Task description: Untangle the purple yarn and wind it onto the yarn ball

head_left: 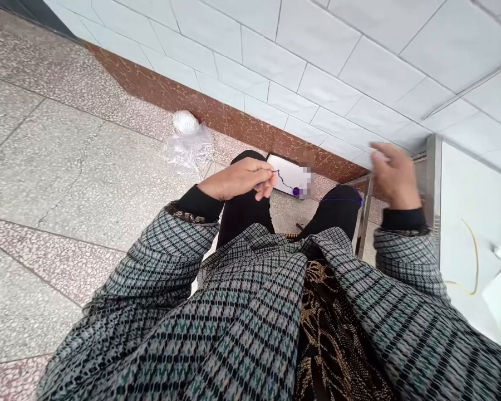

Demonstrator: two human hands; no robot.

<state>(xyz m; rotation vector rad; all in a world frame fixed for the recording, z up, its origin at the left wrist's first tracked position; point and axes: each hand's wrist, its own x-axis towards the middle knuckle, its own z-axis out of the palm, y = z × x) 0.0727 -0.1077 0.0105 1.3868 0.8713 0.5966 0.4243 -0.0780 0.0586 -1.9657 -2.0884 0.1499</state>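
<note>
Purple thread (282, 179) – down-right from L hand (237, 179)

purple thread (284, 179) and small purple ball (296, 191), same shade, against white card (288, 175). jacket sleeve (162, 267): grey, black and teal check. cuff (200, 203): black. inner garment (334, 328): black, gold-brown floral pattern. terrazzo floor (67, 167): speckled grey and pink. skirting tiles (200, 114): red-brown marbled. wall tiles (267, 61): plain white.

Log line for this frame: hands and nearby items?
left hand: pinching purple thread | right hand: raised, hold unclear | near: white board | floor: white string ball, plastic bag
</note>
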